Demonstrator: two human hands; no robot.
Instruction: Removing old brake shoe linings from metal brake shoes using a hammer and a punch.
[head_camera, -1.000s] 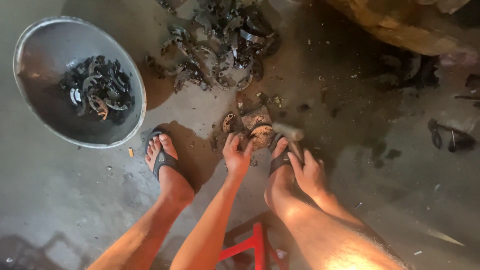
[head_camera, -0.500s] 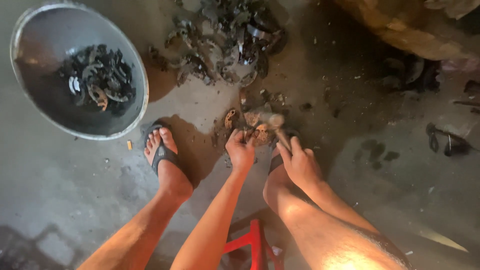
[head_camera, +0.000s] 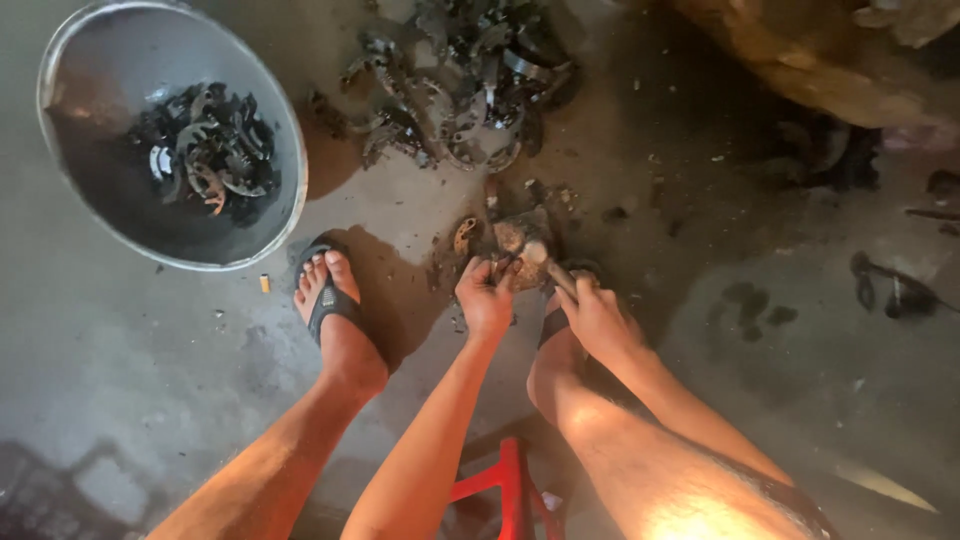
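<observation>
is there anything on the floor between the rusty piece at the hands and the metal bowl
Partly. The left foot in its sandal sits on the floor between the rusty piece and the bowl, below the straight line. The bare floor above the toes looks open. Both hands, left and right, are already at the piece.

Scrap pile (head_camera: 455, 85) blocks just beyond the block (head_camera: 520, 238); metal bowl (head_camera: 170, 135) far left of it, sandalled foot (head_camera: 335, 310) near left. Bare floor (head_camera: 700, 250) open right of block.
</observation>
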